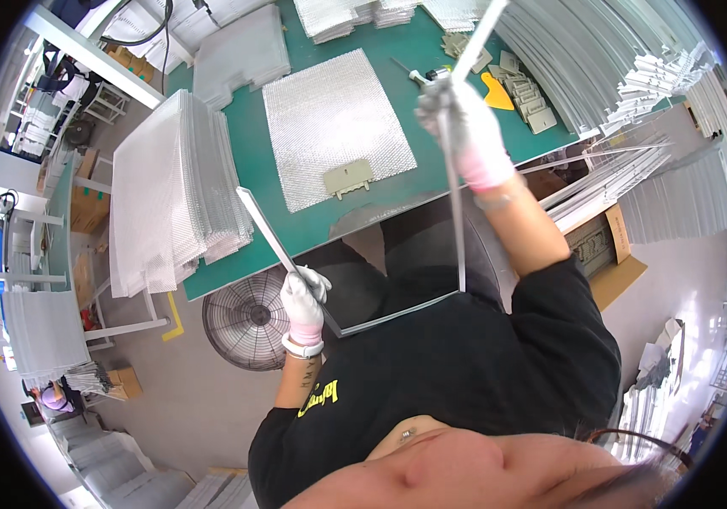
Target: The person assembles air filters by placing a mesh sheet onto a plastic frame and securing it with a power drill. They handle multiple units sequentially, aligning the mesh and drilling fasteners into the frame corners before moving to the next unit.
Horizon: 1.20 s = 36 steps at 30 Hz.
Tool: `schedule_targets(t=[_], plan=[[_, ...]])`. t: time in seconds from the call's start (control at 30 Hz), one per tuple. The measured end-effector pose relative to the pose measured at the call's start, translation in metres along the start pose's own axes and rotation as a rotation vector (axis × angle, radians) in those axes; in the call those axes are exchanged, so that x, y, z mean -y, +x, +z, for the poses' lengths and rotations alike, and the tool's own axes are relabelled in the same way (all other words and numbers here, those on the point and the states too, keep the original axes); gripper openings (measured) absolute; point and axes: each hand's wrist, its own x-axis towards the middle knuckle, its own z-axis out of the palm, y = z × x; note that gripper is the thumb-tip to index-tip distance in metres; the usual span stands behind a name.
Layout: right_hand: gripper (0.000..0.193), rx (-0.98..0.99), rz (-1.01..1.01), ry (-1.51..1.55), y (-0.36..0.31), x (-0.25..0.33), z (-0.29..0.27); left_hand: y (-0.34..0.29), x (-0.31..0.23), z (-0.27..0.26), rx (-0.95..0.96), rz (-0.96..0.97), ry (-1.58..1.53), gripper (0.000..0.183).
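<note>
A thin, silvery U-shaped metal frame is held up against my black shirt. My left hand, in a white glove, is closed around its left leg. High on the right leg, over the table, my gloved right hand is closed too. Above that hand a pale strip slants up to the right; whether it belongs to the frame I cannot tell. On the green table lies a silvery mesh sheet. A beige notched plate rests on the sheet's near edge.
A tall stack of mesh sheets stands at the table's left. Beige plates, a yellow scraper and a screwdriver lie beyond my right hand. Long metal strips are piled far right. A floor fan stands below left.
</note>
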Motion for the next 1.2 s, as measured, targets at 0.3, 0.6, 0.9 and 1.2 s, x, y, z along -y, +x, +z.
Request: schedule_targets(t=[0.3,0.6,0.9,1.2], plan=[[0.031,0.105,0.245,-0.572,-0.002,-0.072,-0.066,-0.020,0.013,0.028,-0.092,0.741,1.035,0.069],[0.063,0.114,0.236,-0.861,-0.128,-0.049,-0.037,0.031,0.047,0.121,0.252,-0.417,-0.511,0.049],[0.063,0.061,0.304,-0.340,-0.119,-0.066,-0.061,0.132,0.077,0.173,0.126,-0.489,-0.840,0.022],[0.062,0.058,0.359,-0.331,-0.118,-0.054,-0.065,0.130,0.074,0.189,0.008,-0.403,-0.746,0.023]])
